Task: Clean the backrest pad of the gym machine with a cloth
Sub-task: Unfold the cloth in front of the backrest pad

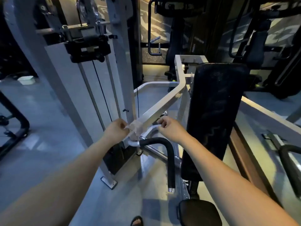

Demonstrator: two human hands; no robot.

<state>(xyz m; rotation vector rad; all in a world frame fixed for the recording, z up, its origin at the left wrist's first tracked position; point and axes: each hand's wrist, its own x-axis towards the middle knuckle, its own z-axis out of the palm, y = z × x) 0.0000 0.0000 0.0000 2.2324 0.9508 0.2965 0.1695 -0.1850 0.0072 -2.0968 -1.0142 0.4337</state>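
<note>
Two bare forearms extended forward over a grey, glossy floor (48,136). At far left, shallow white tray (26,79) on that floor, well apart from both hands. Next, white-painted weight tower (73,88): flat sheet-metal upright, polished guide rods, thin black cable (101,92) running down beside them. In front of the tower's base, left hand (116,130), thumb and fingers pinching one edge of the cloth (135,129). Pale, thin fabric, crumpled into a loose wad, hanging just right of that hand and in front of a slanted, square-section white steel bar (162,105). Just right of the wad, right hand (169,128), fingers curled close to a curved white tube; grasp on tube, fabric or nothing not discernible. Below both hands, bent handle (171,168) sleeved in matt black foam, ending in a chrome cap. Right of the wrist, backrest pad (215,111): long, upright, rectangular with rounded corners, black upholstery with a slight sheen, faint wavy streaks across its face; near the right forearm, apart from the wad, touched by neither hand. Beneath it, rounded black seat pad (198,212); left of that, a sandalled foot (137,221). At far right, pale frame rail (268,118), dark tubular machines behind.
</note>
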